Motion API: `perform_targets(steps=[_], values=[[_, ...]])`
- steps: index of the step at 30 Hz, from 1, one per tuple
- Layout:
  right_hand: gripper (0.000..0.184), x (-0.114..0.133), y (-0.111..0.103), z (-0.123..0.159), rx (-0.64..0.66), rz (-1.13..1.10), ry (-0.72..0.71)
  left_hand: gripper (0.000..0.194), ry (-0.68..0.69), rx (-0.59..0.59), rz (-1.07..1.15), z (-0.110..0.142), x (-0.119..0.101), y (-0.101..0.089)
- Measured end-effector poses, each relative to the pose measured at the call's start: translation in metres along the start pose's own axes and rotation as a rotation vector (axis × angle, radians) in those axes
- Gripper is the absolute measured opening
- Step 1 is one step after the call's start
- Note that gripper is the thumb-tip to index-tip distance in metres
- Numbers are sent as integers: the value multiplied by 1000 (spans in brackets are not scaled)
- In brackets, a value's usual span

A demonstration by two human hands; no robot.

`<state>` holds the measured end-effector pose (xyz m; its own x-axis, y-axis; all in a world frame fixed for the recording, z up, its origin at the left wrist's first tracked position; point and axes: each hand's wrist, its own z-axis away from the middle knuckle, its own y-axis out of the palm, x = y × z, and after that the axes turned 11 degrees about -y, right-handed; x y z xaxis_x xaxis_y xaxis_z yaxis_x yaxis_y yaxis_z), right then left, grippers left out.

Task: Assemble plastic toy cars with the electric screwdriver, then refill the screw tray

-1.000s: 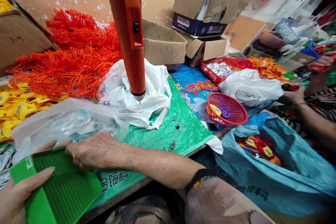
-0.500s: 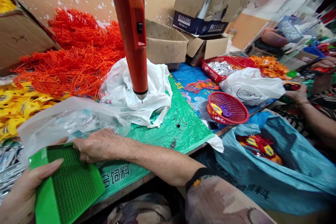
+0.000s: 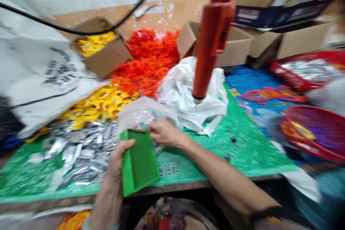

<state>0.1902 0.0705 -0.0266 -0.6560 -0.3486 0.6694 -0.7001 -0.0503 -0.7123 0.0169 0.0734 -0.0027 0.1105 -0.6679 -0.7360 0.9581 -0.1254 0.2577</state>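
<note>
My left hand (image 3: 118,161) grips a green plastic tray (image 3: 141,165) by its left wall, the thumb over the top edge. The tray is tilted, and its textured floor faces me. At the tray's upper right corner is my right hand (image 3: 165,133), fingers curled closed; what they pinch, if anything, is hidden. Behind both hands lies a clear plastic bag (image 3: 145,109) whose contents are blurred. A red electric screwdriver (image 3: 210,46) hangs tip down above a crumpled white plastic bag (image 3: 185,93), to the right of my hands.
Silvery pieces (image 3: 86,147) and yellow plastic parts (image 3: 99,104) lie heaped at left, with orange-red parts (image 3: 151,57) behind them. Cardboard boxes (image 3: 239,48) line the wall. At right are a red basket (image 3: 318,140) and red tray (image 3: 285,75). A black cable (image 3: 81,33) crosses above.
The view has swung left, showing more of the silvery and yellow heaps. My left hand still holds the green tray, and my right hand stays at its upper right corner.
</note>
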Motion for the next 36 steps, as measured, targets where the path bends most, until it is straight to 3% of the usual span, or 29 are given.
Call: perform_targets(steps=[3,8,12,21,36], values=[[14,-6,6,-1,-31,-91,-54,72,-37,110,87,1,-5,-3],[13,-6,14,1,-9,-120,-127,70,-30,185,160,2,-2,-14],[12,-1,19,3,3,-17,-152,68,3,159,175,-4,8,-19],[23,9,28,7,87,199,-145,65,103,113,-17,-6,15,-16],[15,10,24,5,108,238,-161,69,155,45,-68,-3,17,-14]])
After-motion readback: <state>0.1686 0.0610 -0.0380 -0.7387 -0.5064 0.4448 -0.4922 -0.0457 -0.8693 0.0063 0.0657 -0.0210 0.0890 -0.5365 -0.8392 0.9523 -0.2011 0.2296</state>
